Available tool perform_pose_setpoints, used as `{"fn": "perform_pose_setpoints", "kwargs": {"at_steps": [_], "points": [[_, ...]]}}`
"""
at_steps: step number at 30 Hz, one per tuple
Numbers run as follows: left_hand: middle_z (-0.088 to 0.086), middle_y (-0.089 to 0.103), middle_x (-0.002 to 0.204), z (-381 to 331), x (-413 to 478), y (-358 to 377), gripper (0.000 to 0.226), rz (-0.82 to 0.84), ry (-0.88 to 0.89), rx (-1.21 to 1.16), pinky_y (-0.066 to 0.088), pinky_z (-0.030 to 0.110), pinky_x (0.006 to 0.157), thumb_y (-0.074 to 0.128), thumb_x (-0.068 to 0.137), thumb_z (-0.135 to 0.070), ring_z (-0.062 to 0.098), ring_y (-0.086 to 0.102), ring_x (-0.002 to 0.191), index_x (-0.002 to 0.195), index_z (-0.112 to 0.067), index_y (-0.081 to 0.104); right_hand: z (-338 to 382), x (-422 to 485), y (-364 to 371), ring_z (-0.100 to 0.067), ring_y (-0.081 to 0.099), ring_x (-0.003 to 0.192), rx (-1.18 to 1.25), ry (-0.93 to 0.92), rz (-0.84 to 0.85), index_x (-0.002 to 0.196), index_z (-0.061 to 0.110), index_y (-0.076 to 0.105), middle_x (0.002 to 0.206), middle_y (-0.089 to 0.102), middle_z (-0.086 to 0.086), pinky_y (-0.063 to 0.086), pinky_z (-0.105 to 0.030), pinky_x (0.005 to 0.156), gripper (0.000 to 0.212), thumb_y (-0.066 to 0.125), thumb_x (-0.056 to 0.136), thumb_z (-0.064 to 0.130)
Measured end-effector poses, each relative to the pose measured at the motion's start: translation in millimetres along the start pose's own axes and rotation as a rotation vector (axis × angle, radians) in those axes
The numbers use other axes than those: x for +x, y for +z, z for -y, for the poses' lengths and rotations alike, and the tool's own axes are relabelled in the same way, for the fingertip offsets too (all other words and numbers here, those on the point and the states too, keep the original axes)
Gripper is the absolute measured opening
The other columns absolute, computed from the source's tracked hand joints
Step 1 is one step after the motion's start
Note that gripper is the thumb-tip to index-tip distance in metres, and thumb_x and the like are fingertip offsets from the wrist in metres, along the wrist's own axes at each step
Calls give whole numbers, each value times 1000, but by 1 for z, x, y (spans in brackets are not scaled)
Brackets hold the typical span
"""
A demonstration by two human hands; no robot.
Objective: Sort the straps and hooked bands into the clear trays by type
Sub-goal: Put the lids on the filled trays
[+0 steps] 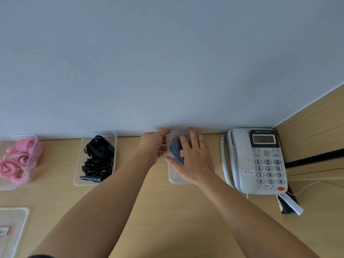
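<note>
Pink straps fill the left tray, which stands at the back edge of the bench near its left end, some loops rising above the tray's wall. Further right along the same back edge stands the middle tray, clear as well, holding a tangle of black bands. The third tray stands right of it, close against the wall, and holds dark blue bands with a small red and white label among them.

Both hands are at this third tray. The left hand grips its left wall: the thumb lies along the far left corner and the fingers curl round the side, showing faintly through the plastic. The right hand lies flat over the tray's open top, fingers straight and a little spread, palm down on the blue bands, thumb at the left rim. How hard it presses cannot be told.

At the back right corner of the bench a grey telephone stands just beside the third tray, its coiled cord between them. A dark flat item with a white tag lies at the telephone's near end. At the bench's near left corner lies another clear tray, with a small red and white tag in it.
</note>
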State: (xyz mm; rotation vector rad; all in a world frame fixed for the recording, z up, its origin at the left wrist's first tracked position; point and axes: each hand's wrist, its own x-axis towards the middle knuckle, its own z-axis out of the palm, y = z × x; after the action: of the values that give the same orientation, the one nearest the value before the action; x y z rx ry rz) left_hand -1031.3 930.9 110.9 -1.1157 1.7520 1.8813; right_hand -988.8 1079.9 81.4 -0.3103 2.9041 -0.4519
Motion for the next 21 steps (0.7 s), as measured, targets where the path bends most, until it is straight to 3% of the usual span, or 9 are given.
{"fn": "perform_pose_setpoints", "kwargs": {"at_steps": [2,4,7,9,12,15,17,21], "points": [[6,72,94,4,-4,1,21,-68,137,137,61,33,59,74,87,-29,23,71,69,96,-11,69,-5,-4,-4,-25,-2,154,178,-23,-51,149,26,34,167,6,-4,19,-46,122,73,45,90,67],[-3,71,110,18,-12,-4,26,-94,334,354,62,37,78,71,89,-34,20,72,89,112,-22,67,-15,-16,-5,-25,10,154,315,-20,-229,145,20,44,166,17,-6,28,-48,119,58,51,95,49],[-11,56,141,50,-29,-26,59,63,745,684,49,21,97,73,88,-36,10,57,125,143,-27,55,-26,-41,6,-24,14,154,335,9,-346,150,13,40,164,23,-9,31,-51,118,60,44,99,46],[-8,38,161,71,-29,-43,81,240,925,874,33,28,117,69,83,-51,13,35,149,154,-23,44,-28,-55,17,-23,11,154,309,5,-267,155,11,30,166,16,-8,27,-51,120,66,37,100,48],[-21,6,170,86,-22,-60,103,376,906,1105,15,29,124,60,77,-73,9,1,159,163,-30,21,-33,-62,28,-20,4,155,206,-8,-166,159,11,16,168,3,-4,21,-44,123,71,30,102,52],[-27,-3,168,85,-20,-64,108,379,909,1155,14,31,125,58,76,-80,10,-4,159,163,-34,14,-35,-60,30,-24,7,155,132,-8,-131,159,12,15,168,1,-5,21,-44,123,72,27,102,53],[-30,-4,168,83,-21,-60,107,360,888,1136,16,33,126,63,77,-75,12,-2,159,163,-36,13,-34,-56,28,-28,10,154,90,10,-122,158,12,17,168,3,-7,22,-46,122,72,27,101,54],[-31,-3,167,83,-30,-47,107,286,782,1143,21,39,127,80,82,-46,14,0,159,162,-40,10,-32,-52,25,-37,20,150,26,49,-108,157,12,20,167,7,-8,27,-51,119,74,28,99,56]]}}
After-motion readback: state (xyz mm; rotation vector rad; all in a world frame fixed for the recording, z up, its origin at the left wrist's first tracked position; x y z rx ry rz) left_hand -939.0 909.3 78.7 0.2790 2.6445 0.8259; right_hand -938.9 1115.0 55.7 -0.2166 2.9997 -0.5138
